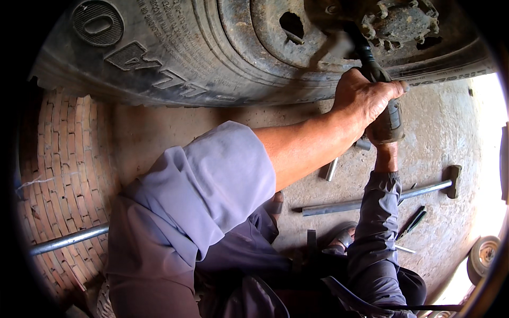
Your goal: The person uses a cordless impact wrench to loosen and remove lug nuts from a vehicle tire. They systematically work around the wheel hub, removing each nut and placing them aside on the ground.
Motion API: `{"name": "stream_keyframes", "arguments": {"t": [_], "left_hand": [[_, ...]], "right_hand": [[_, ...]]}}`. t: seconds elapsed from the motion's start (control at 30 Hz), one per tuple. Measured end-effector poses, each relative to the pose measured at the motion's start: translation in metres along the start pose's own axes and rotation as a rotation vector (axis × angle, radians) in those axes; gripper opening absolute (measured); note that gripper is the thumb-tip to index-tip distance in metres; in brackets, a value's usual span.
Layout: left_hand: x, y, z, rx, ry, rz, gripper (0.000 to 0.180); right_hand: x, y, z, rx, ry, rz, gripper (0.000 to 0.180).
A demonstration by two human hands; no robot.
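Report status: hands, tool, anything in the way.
Left hand gripping power wrench, nose at wheel hub. Right hand mostly hidden beneath the tool. Long bar and screwdriver on ground below.

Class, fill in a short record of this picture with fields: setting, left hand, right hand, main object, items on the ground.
setting: concrete ground beside a brick-paved strip
left hand: left hand gripping the top of a power wrench
right hand: right hand under the wrench, mostly hidden
main object: large truck tyre with wheel hub
items on the ground: long metal bar, screwdriver, metal pipe
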State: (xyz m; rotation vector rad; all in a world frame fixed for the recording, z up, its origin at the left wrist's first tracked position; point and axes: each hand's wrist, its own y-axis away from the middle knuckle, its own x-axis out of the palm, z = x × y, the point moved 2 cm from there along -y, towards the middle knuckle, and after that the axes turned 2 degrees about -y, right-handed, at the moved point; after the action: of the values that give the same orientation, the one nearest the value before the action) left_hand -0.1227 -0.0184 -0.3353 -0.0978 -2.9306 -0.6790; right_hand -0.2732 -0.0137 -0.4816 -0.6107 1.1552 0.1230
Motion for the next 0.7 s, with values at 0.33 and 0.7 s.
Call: {"name": "stream_keyframes", "arguments": {"t": [0.33,0.7], "left_hand": [[0.006,-0.008,0.009,0.009,0.082,0.008,0.037],[0.003,-0.007,0.006,0.004,0.06,0.016,0.041]], "right_hand": [[-0.013,-0.008,0.01,0.009,0.055,0.028,0.029],[-0.008,-0.01,0.01,-0.006,0.46,0.23,0.03]]}}
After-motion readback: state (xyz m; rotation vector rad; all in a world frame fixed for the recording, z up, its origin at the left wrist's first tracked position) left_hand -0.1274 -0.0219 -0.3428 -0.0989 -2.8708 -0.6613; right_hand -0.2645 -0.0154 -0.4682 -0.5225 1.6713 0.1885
